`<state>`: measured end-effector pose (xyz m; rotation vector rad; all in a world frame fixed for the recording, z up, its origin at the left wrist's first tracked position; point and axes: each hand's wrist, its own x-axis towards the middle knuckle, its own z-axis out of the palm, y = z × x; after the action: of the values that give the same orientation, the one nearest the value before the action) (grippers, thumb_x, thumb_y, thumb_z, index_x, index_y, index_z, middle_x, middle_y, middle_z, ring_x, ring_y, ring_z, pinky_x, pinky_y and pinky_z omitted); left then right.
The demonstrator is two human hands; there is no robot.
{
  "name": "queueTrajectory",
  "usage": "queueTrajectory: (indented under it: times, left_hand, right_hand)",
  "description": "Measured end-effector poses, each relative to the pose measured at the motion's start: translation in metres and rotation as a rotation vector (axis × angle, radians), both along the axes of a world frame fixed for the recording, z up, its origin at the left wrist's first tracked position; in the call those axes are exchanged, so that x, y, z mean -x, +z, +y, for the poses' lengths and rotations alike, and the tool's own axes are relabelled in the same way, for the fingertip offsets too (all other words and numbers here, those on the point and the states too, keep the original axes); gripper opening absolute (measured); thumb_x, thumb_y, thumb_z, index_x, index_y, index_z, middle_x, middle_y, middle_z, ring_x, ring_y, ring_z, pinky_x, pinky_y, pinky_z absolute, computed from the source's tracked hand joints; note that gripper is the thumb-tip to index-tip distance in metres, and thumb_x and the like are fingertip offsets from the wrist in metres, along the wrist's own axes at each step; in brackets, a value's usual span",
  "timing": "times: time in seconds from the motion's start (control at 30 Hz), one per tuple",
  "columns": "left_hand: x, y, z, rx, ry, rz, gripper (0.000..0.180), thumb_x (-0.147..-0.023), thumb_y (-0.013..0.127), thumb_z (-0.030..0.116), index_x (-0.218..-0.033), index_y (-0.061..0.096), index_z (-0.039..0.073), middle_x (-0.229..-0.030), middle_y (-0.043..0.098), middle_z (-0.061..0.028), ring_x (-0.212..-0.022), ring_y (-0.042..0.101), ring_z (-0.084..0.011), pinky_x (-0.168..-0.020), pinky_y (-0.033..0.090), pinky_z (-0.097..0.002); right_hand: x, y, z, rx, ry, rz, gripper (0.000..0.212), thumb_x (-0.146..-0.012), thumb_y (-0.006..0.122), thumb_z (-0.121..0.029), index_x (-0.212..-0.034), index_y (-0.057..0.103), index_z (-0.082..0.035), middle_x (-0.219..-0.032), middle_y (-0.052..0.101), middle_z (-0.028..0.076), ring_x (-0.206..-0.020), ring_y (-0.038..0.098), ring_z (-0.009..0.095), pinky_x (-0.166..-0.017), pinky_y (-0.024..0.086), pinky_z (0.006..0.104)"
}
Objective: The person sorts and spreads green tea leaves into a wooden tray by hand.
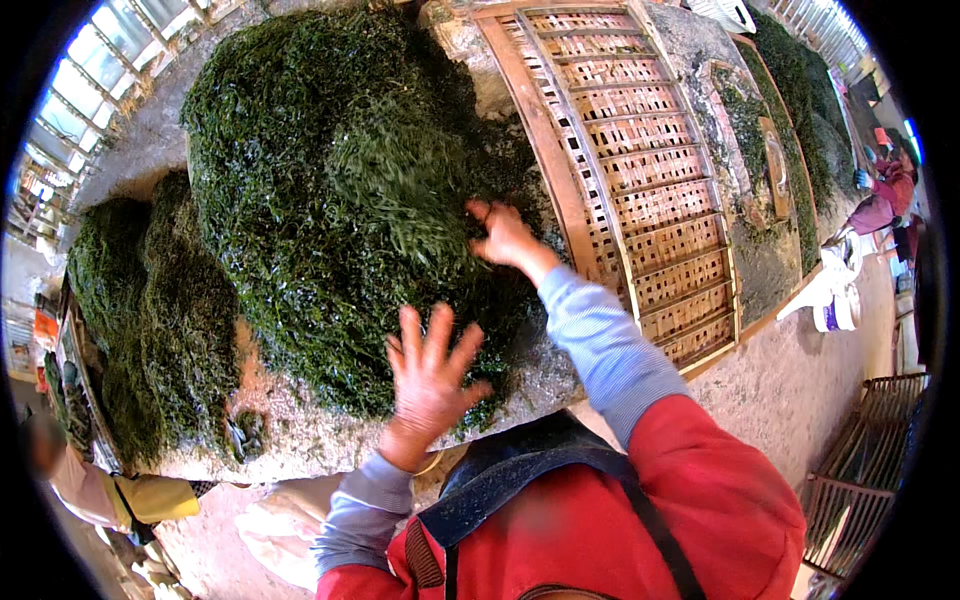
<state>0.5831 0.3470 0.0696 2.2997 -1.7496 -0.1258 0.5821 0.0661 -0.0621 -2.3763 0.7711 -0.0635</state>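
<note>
A large heap of dark green, shredded-looking leaves [290,200] covers the work surface in front of me. My left hand [430,375] is over its near edge, fingers spread wide and nothing in them. Farther right and forward, my right hand [502,238] is at the heap's right side, fingers apart and slightly smeared by motion. A lighter green, blurred patch of leaves [405,175] lies on the heap just left of the right hand. Whether the fingertips touch the leaves I cannot tell.
A woven bamboo tray [660,190] with wooden slats lies right of the heap. Smaller leaf piles [185,310] sit at the left. A person's yellow sleeve [160,500] shows at lower left; another person [890,190] is far right. A slatted rack [865,450] stands at lower right.
</note>
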Motion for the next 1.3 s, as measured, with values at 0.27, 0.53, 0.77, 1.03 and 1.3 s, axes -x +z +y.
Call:
queueTrajectory:
  times: [0.27, 0.53, 0.77, 1.03, 1.3]
  left_hand:
    - [-0.013, -0.094, -0.001, -0.041, -0.138, -0.279, 0.025, -0.068, 0.067, 0.02, -0.092, 0.065, 0.018, -0.138, 0.034, -0.0009, -0.122, 0.032, -0.0359, -0.078, 0.041, -0.0592]
    - [-0.048, -0.007, -0.02, 0.475, 0.021, -0.084, 0.023, -0.057, 0.061, -0.001, -0.078, 0.067, 0.008, -0.098, 0.057, -0.0088, -0.09, 0.055, -0.0298, -0.072, 0.052, -0.0365]
    - [-0.091, 0.072, -0.052, 0.158, 0.35, -0.196, 0.085, -0.056, 0.083, 0.015, -0.131, 0.044, 0.023, -0.146, 0.022, -0.0097, -0.132, 0.018, -0.0395, -0.098, 0.033, -0.0568]
    - [-0.075, -0.017, -0.076, -0.157, 0.222, -0.139, 0.058, -0.053, 0.08, 0.026, -0.107, 0.06, 0.017, -0.121, 0.046, -0.0096, -0.114, 0.044, -0.0332, -0.085, 0.045, -0.046]
    - [-0.132, 0.069, -0.082, 0.791, 0.45, 0.201, 0.03, -0.06, 0.072, 0.002, -0.089, 0.066, -0.002, -0.085, 0.066, -0.0118, -0.076, 0.063, -0.0213, -0.073, 0.05, -0.0313]
  right_hand:
    - [0.036, 0.019, 0.04, 0.192, -0.091, -0.259, 0.027, -0.063, 0.066, -0.01, -0.089, 0.067, -0.004, -0.091, 0.059, 0.02, -0.08, 0.061, 0.038, -0.077, 0.05, 0.0433]
    - [0.008, 0.113, -0.014, 0.026, -0.124, -0.559, 0.052, -0.068, 0.074, -0.03, -0.112, 0.056, -0.009, -0.113, 0.058, 0.021, -0.106, 0.056, 0.03, -0.09, 0.045, 0.0363]
    - [-0.025, 0.024, 0.006, 0.197, -0.014, -0.015, 0.052, -0.075, 0.06, -0.006, -0.126, 0.049, -0.009, -0.121, 0.046, 0.032, -0.119, 0.043, 0.04, -0.096, 0.037, 0.0508]
    - [0.003, 0.053, 0.002, -0.227, -0.387, -0.499, 0.035, -0.064, 0.063, -0.005, -0.099, 0.065, -0.004, -0.081, 0.067, 0.016, -0.073, 0.065, 0.023, -0.07, 0.051, 0.0331]
    - [-0.027, 0.187, -0.014, -0.621, -0.078, -0.571, 0.072, -0.077, 0.069, -0.014, -0.137, 0.03, -0.007, -0.132, 0.037, 0.027, -0.119, 0.043, 0.032, -0.092, 0.045, 0.0402]
